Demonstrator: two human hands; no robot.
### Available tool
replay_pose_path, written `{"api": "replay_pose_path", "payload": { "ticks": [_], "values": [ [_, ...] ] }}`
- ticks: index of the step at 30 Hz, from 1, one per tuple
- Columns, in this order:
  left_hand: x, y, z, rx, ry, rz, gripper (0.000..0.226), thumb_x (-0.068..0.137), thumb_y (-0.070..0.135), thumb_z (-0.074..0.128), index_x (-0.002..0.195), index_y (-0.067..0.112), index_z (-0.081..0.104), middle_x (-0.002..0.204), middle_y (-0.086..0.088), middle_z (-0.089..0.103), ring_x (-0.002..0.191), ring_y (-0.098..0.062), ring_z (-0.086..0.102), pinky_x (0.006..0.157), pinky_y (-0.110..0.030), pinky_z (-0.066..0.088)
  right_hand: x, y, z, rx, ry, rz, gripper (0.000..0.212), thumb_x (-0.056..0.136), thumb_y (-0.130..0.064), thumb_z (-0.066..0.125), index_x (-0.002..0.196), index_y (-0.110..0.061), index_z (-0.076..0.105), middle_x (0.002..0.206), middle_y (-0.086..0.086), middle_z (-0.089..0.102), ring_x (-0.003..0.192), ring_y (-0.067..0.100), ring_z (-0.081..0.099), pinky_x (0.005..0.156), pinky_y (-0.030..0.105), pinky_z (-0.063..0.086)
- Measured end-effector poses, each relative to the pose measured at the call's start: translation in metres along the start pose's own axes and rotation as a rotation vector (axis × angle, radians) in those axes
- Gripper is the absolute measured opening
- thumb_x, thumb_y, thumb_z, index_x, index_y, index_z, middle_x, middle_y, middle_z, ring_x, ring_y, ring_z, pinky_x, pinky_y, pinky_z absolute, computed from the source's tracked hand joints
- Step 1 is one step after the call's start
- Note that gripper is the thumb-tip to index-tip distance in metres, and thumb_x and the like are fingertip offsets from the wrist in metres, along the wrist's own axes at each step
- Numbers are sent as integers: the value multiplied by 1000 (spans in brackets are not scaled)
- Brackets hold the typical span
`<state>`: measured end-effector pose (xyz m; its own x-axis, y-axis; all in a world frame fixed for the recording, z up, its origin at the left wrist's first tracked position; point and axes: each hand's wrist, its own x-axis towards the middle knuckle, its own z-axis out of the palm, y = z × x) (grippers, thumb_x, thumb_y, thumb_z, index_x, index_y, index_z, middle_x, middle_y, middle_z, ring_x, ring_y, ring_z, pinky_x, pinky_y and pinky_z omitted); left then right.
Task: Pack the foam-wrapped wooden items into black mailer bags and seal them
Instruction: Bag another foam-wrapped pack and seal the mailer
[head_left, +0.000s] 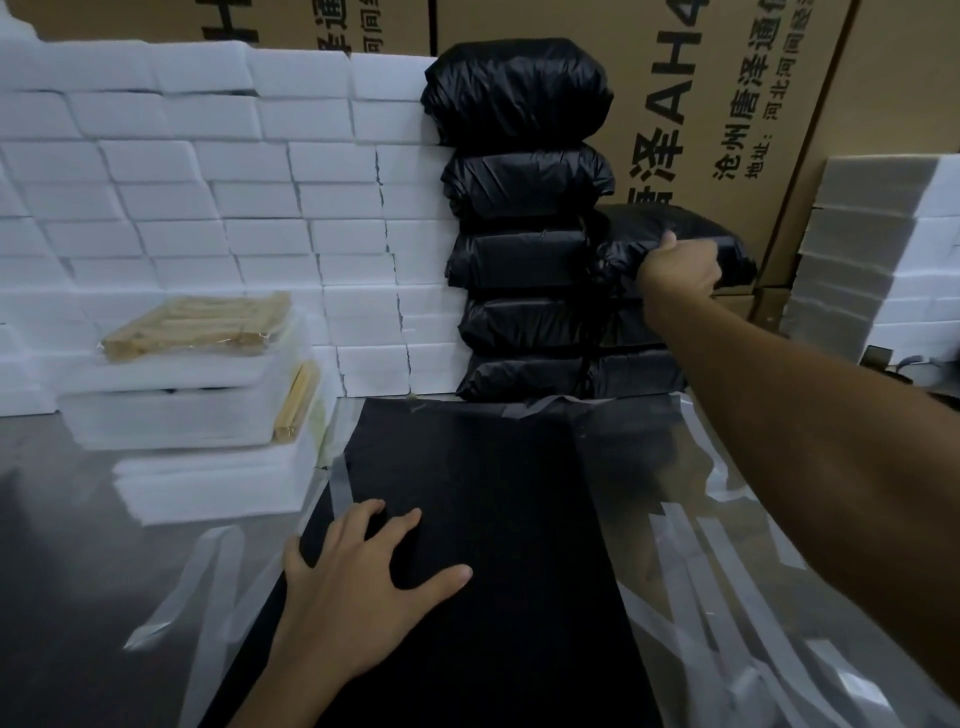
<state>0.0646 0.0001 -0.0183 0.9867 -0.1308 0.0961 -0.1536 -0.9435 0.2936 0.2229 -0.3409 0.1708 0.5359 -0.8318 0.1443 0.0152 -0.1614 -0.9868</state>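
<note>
A flat stack of empty black mailer bags (467, 519) lies on the table (62, 519), running from the near edge back to the foot of a stack of packed bags (524, 234). Loose clear plastic strips (727, 571) spread over the table on both sides of the flat bags, thickest to the right. On the left, foam-wrapped wooden items (192, 374) sit in a short pile near the bags' far left corner, with a strip of bare table between them. Behind them a wall of white foam blocks (208, 208) closes off the back, and cardboard boxes (727, 104) stand behind the packed bags. Another foam pile (883, 249) stands at the right edge.

The left hand (353, 587) rests on the near left part of the flat bags, fingers spread and only lightly bent, palm down, gripping nothing. The right hand (680, 270) reaches across to the back, fingers curled round a filled black bag (675, 228) that sits on a lower second pile just right of the tall stack, touching it.
</note>
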Motion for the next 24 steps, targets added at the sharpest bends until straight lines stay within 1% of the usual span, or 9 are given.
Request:
{"api": "replay_pose_path", "payload": {
  "ticks": [1,3,6,9,12,14,17,20,24],
  "values": [
    [0,1,0,-3,1,-2,107,53,104,11,145,52,28,155,18,16,144,-4,16,116,-57,2,-2,2,5,-45,-33,-68,37,102,-31,55,132,-10,52,132,10,58,121,28,57,89,33,45],
    [0,1,-1,-3,-1,-1,108,52,104,10,145,52,28,155,18,16,144,-4,16,116,-56,3,-8,13,12,-133,-166,-182,45,97,-26,64,137,-9,53,140,11,55,127,28,54,96,32,46],
    [-2,3,-2,-8,11,-11,108,51,105,10,144,53,28,155,19,17,143,-3,16,116,-54,5,-15,32,15,-180,-438,-174,63,93,-24,70,148,-9,43,160,6,34,142,28,38,111,33,40],
    [-3,5,-3,2,17,-32,107,51,104,11,144,53,30,155,19,19,143,-3,16,114,-52,8,-30,49,7,-210,-572,-116,59,91,-24,73,142,-7,49,143,12,53,129,28,52,105,33,43],
    [-5,8,-2,8,39,-47,107,52,104,11,144,52,31,155,18,22,143,-5,17,110,-50,10,-70,80,-5,-294,-613,-152,41,89,-21,76,124,-5,63,121,13,66,115,27,62,102,36,49],
    [-7,11,-2,31,54,-50,106,54,103,10,145,51,30,157,15,23,144,-9,17,109,-50,12,-107,104,-14,-312,-715,-134,29,88,-20,76,112,-7,68,110,9,70,109,24,65,100,36,51],
    [-9,16,-3,96,42,-73,105,58,101,8,147,50,27,159,12,22,144,-18,18,108,-50,16,-157,133,-35,-389,-879,-144,19,86,-25,77,103,-20,70,100,-6,69,101,12,65,91,26,51],
    [-12,20,-3,144,45,-88,103,61,100,6,148,48,27,159,9,24,143,-25,20,110,-49,15,-185,143,-59,-403,-872,-224,15,88,-29,75,102,-29,69,99,-17,65,97,0,60,83,17,43],
    [-13,20,-3,157,26,-96,100,64,99,10,147,46,31,157,8,29,141,-29,22,110,-48,16,-203,152,-86,-251,-745,-211,9,90,-24,73,91,-32,71,91,-13,71,89,-1,66,82,18,48]
  ]
}}
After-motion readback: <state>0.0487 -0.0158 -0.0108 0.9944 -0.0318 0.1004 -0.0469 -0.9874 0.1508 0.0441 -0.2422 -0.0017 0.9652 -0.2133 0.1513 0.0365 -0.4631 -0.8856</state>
